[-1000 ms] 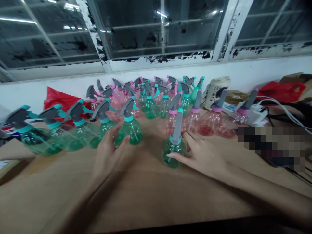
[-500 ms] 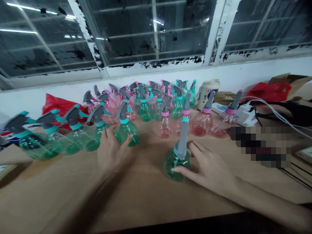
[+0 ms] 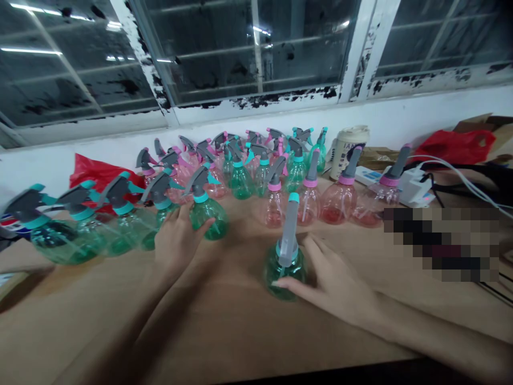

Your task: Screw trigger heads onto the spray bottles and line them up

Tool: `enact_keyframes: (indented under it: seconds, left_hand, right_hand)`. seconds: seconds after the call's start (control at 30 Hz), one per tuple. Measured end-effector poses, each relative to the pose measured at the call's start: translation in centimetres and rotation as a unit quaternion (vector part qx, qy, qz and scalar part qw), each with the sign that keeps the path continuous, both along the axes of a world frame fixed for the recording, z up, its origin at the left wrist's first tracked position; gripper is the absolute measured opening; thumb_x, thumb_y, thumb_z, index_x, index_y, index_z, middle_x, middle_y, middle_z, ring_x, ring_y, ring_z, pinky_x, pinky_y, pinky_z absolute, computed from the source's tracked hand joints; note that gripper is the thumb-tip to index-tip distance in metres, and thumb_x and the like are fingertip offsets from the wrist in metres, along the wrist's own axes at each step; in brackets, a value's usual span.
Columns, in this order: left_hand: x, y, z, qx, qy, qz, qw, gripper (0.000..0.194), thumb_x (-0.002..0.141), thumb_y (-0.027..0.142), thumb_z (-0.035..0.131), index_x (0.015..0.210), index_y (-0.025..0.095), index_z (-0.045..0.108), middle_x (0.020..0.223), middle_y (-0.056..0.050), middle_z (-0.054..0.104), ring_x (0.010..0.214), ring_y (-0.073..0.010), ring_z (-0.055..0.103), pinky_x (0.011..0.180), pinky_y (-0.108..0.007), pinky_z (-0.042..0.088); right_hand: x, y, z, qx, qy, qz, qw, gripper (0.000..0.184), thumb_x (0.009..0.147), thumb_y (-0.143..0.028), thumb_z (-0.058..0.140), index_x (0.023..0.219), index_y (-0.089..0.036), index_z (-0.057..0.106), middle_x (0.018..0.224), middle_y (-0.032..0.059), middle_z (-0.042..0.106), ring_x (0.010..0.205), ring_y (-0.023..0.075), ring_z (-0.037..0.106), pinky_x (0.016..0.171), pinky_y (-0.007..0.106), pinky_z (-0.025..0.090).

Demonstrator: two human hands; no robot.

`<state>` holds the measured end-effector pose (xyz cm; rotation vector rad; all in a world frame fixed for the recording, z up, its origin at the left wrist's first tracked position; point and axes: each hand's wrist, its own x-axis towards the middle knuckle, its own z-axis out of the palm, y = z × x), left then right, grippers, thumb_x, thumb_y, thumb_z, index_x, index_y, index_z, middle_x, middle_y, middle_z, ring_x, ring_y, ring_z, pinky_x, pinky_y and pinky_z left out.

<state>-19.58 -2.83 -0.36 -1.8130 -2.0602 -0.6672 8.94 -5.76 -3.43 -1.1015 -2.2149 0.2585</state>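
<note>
Near the middle of the bench [image 3: 240,331]: a front green bottle [image 3: 273,271], about upright, apart from the others; blur hides whether its base sits flat
Right hand [image 3: 336,283]: grip closed around that bottle, thumb across its round belly, fingers at its far right side
Left hand [image 3: 176,240]: thumb against a second green bottle [image 3: 216,218], the last of the slanting green row [image 3: 120,243]; the fingers are partly hidden, so I cannot tell whether this grip is closed
Pink row [image 3: 336,206]: just behind the front bottle and to its right, near the coffee cup [image 3: 348,152]
Good handling: best to hold by the belly, clear of the grey sprayer head [image 3: 288,235], and keep it upright; round sides look likely to roll if tipped
Likely trouble: left knuckles nudging the close-set neighbours, so small, level movements would suit
</note>
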Motion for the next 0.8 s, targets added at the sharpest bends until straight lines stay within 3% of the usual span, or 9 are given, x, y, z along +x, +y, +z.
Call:
enact_keyframes:
  seconds: [0.13, 0.2, 0.27, 0.33, 0.43, 0.53, 0.6, 0.8]
  left_hand:
    - [1.4, -2.2, 0.7, 0.023, 0.010, -0.009, 1.000, 0.051, 0.085, 0.050, 0.047, 0.125, 0.019, 0.042, 0.118, -0.015, 0.052, 0.106, -0.0378, 0.054, 0.083, -0.050, 0.046]
    - [2.4, -3.6, 1.1, 0.021, -0.018, 0.003, 1.000, 0.046, 0.084, 0.048, 0.050, 0.120, 0.020, 0.047, 0.111, -0.011, 0.055, 0.093, -0.0327, 0.060, 0.074, -0.044, 0.050]
    - [3.5, -4.7, 1.3, -0.027, -0.092, -0.052, 0.994, 0.041, 0.083, 0.046, 0.053, 0.115, 0.021, 0.050, 0.110, -0.008, 0.057, 0.085, -0.0262, 0.063, 0.071, -0.039, 0.052]
    - [4.7, -5.4, 1.3, -0.105, -0.188, -0.157, 0.964, 0.040, 0.080, 0.046, 0.057, 0.114, 0.025, 0.050, 0.117, -0.005, 0.056, 0.088, -0.0231, 0.063, 0.074, -0.037, 0.053]
    - [6.7, -5.5, 1.3, -0.211, -0.277, -0.279, 0.895, 0.061, 0.076, 0.042, 0.063, 0.129, 0.031, 0.035, 0.134, -0.004, 0.047, 0.111, -0.0258, 0.055, 0.092, -0.043, 0.047]
    - [8.9, -4.7, 1.5, -0.227, -0.309, -0.335, 0.861, 0.076, 0.071, 0.038, 0.069, 0.134, 0.029, 0.028, 0.140, -0.008, 0.041, 0.122, -0.0289, 0.044, 0.102, -0.050, 0.036]
    - [10.4, -4.0, 1.7, -0.208, -0.342, -0.364, 0.841, 0.077, 0.069, 0.035, 0.071, 0.133, 0.027, 0.030, 0.135, -0.008, 0.046, 0.119, -0.0279, 0.047, 0.100, -0.048, 0.038]
    - [12.9, -2.1, 1.4, -0.184, -0.438, -0.458, 0.751, 0.046, 0.075, 0.023, 0.065, 0.118, 0.024, 0.049, 0.117, -0.004, 0.057, 0.106, -0.0213, 0.055, 0.096, -0.037, 0.043]
  right_hand:
    - [-0.9, 0.1, -0.1, -0.057, 0.025, 0.007, 0.998, 0.051, 0.074, -0.062, 0.052, 0.099, -0.018, 0.046, 0.075, 0.0077, 0.062, 0.072, 0.0260, 0.061, 0.058, 0.035, 0.046]
    - [-1.2, 0.2, -0.2, -0.101, 0.043, 0.009, 0.994, 0.056, 0.072, -0.064, 0.053, 0.102, -0.017, 0.045, 0.076, 0.0080, 0.063, 0.069, 0.0257, 0.062, 0.056, 0.034, 0.046]
    - [-1.5, 0.2, -0.3, -0.144, 0.061, 0.008, 0.988, 0.059, 0.069, -0.065, 0.055, 0.102, -0.017, 0.044, 0.081, 0.0094, 0.064, 0.073, 0.0266, 0.062, 0.057, 0.035, 0.046]
    - [-1.6, 0.2, -0.6, -0.168, 0.080, 0.007, 0.983, 0.060, 0.067, -0.066, 0.057, 0.100, -0.017, 0.043, 0.089, 0.0115, 0.064, 0.082, 0.0287, 0.062, 0.062, 0.037, 0.048]
    - [-1.6, 0.3, -0.9, -0.155, 0.105, 0.023, 0.982, 0.059, 0.066, -0.061, 0.060, 0.101, -0.017, 0.044, 0.100, 0.0135, 0.062, 0.093, 0.0299, 0.058, 0.071, 0.040, 0.048]
    - [-1.5, 0.4, -0.9, -0.122, 0.106, 0.041, 0.986, 0.057, 0.067, -0.053, 0.061, 0.106, -0.015, 0.044, 0.105, 0.0145, 0.058, 0.097, 0.0298, 0.055, 0.078, 0.043, 0.046]
    - [-1.4, 0.4, -0.6, -0.108, 0.098, 0.043, 0.988, 0.062, 0.067, -0.053, 0.062, 0.112, -0.015, 0.043, 0.106, 0.0136, 0.057, 0.099, 0.0295, 0.053, 0.080, 0.045, 0.045]
    - [-2.1, 0.4, 0.2, -0.071, 0.058, 0.051, 0.994, 0.067, 0.065, -0.065, 0.060, 0.111, -0.017, 0.050, 0.105, 0.0097, 0.055, 0.101, 0.0276, 0.050, 0.084, 0.045, 0.044]
